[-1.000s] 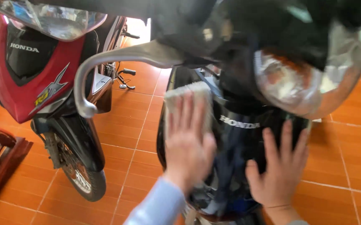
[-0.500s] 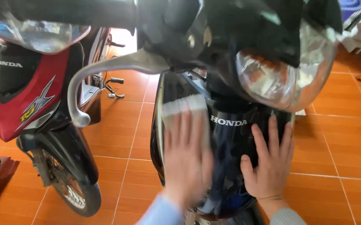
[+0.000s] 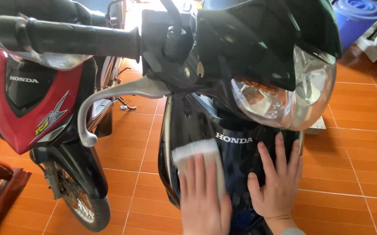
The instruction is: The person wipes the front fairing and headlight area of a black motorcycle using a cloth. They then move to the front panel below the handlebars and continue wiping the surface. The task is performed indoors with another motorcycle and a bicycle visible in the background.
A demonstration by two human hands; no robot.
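Left hand [image 3: 203,196] presses a white cloth [image 3: 199,159] flat on the black motorbike's front panel [image 3: 236,161], right hand [image 3: 277,182] splayed empty at three o'clock; leaning harder could rock the bike.

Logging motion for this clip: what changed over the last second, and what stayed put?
The left hand slid the white cloth down the black scooter's front panel, from beside the badge to below it. The view dipped and shifted too, bringing the handlebar grip into sight. The right hand stayed flat on the panel, and the red scooter stayed parked alongside. Nothing was picked up or released.
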